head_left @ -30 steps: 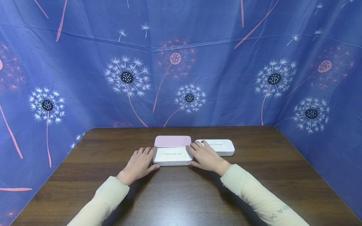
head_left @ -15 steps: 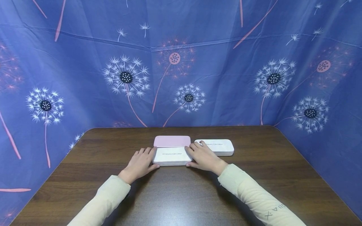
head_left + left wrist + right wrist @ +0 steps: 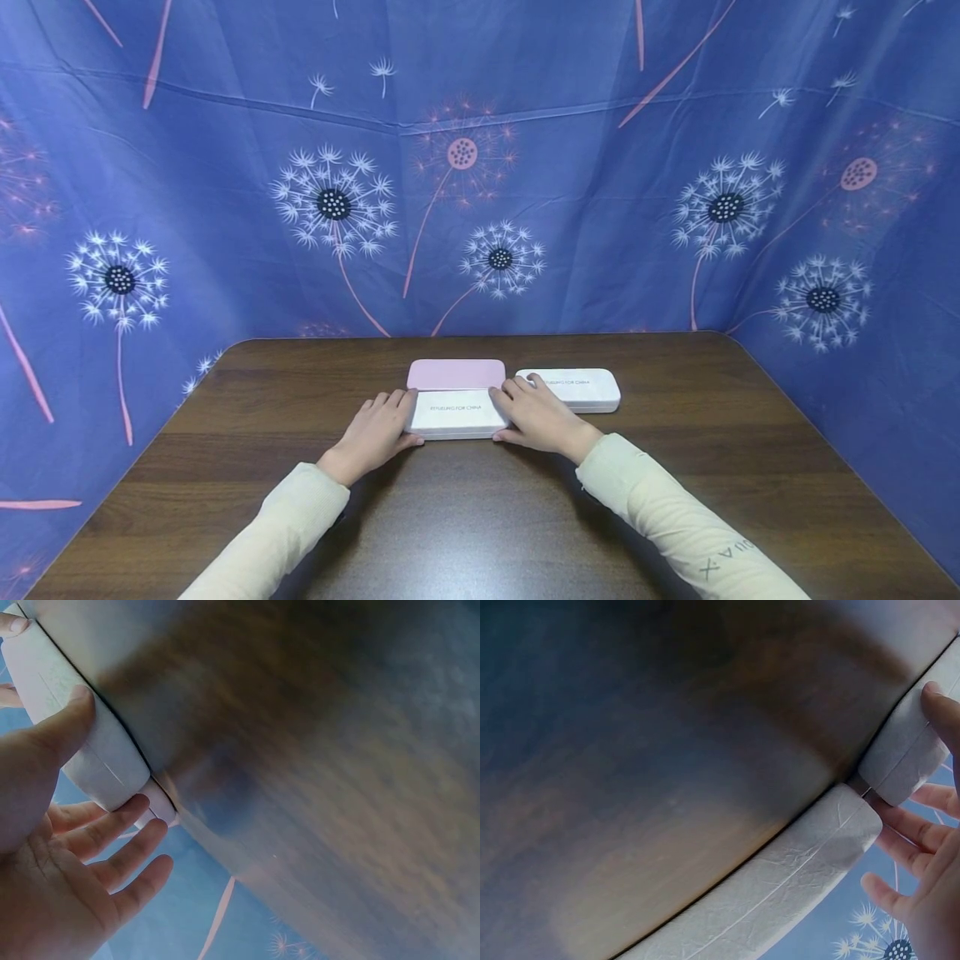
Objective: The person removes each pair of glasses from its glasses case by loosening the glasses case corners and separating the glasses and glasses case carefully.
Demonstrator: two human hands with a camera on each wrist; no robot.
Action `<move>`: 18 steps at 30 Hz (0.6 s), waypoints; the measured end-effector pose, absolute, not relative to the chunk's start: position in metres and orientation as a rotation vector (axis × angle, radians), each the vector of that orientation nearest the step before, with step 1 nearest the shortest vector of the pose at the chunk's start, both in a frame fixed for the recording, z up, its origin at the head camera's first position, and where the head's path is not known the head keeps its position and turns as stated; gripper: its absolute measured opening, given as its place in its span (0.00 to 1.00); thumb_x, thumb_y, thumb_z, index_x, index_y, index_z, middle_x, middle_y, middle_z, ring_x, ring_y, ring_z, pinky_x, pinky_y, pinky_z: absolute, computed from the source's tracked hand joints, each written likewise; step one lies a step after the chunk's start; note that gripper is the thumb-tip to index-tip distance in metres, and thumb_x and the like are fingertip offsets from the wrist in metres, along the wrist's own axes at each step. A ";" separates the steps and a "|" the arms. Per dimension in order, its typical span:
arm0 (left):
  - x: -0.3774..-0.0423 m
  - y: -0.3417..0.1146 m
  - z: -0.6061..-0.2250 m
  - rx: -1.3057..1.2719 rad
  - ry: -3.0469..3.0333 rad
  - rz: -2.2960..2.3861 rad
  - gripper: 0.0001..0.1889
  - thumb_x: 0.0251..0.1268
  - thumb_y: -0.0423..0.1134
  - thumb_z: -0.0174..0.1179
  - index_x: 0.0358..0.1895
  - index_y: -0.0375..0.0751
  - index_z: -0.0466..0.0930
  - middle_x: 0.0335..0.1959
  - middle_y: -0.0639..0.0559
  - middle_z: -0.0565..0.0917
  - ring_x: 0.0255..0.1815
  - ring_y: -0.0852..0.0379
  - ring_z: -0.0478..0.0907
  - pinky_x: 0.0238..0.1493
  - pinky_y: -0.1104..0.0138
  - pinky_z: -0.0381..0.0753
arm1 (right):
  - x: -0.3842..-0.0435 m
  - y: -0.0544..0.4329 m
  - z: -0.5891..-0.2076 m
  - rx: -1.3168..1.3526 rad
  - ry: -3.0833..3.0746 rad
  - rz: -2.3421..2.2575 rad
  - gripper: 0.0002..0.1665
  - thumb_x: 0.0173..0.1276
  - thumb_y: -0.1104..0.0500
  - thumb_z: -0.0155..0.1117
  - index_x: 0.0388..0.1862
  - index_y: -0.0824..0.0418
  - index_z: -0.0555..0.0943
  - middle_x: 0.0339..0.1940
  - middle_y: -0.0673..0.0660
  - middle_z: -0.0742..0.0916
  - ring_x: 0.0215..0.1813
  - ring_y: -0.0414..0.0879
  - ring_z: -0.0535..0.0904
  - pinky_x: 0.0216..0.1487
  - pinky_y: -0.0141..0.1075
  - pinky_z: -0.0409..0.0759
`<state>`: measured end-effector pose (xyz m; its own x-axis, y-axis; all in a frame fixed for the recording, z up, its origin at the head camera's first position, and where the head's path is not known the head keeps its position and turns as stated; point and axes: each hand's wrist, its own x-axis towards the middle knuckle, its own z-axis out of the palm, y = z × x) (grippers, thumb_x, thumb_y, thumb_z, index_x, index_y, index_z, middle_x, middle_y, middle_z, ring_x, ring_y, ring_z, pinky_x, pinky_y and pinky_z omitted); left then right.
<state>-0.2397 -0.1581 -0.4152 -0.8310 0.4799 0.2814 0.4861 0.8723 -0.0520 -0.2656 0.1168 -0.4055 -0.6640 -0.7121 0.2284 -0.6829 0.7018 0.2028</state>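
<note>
Gripping round-cornered, seamed white case (image 3: 455, 417); left hand (image 3: 371, 433), right hand (image 3: 542, 418)

1. a dark brown wooden table (image 3: 465, 500), its grained top shiny toward the near middle, its far corners rounded
2. a creased blue cloth (image 3: 577, 175) behind and beside the table, printed with white and pink dandelions (image 3: 333, 204) and loose seeds (image 3: 382, 68)
</note>
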 end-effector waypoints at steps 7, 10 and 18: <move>-0.238 -0.157 -0.414 -0.722 -2.750 -0.010 0.38 0.51 0.55 0.63 0.59 0.31 0.65 0.51 0.39 0.77 0.50 0.42 0.75 0.46 0.52 0.76 | -0.265 0.118 -0.405 1.126 -2.617 -0.112 0.40 0.58 0.36 0.59 0.60 0.62 0.69 0.46 0.56 0.79 0.52 0.50 0.73 0.57 0.48 0.68; -0.238 -0.156 -0.414 -0.725 -2.743 -0.009 0.38 0.50 0.54 0.64 0.58 0.31 0.65 0.50 0.39 0.77 0.49 0.43 0.75 0.45 0.52 0.76 | -0.265 0.118 -0.405 1.135 -2.622 -0.090 0.40 0.58 0.36 0.59 0.60 0.62 0.70 0.46 0.56 0.79 0.51 0.49 0.73 0.57 0.47 0.68; -0.235 -0.155 -0.413 -0.723 -2.724 0.005 0.38 0.49 0.55 0.64 0.57 0.31 0.66 0.49 0.39 0.78 0.48 0.43 0.76 0.44 0.53 0.76 | -0.264 0.120 -0.402 1.157 -2.593 -0.045 0.39 0.56 0.37 0.62 0.58 0.63 0.71 0.44 0.56 0.79 0.49 0.49 0.73 0.54 0.46 0.70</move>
<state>-0.2353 -0.1548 -0.4127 -0.8199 0.4837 0.3062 0.4826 0.8717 -0.0847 -0.2638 0.1204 -0.4017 -0.6301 -0.7319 0.2593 -0.7225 0.6750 0.1494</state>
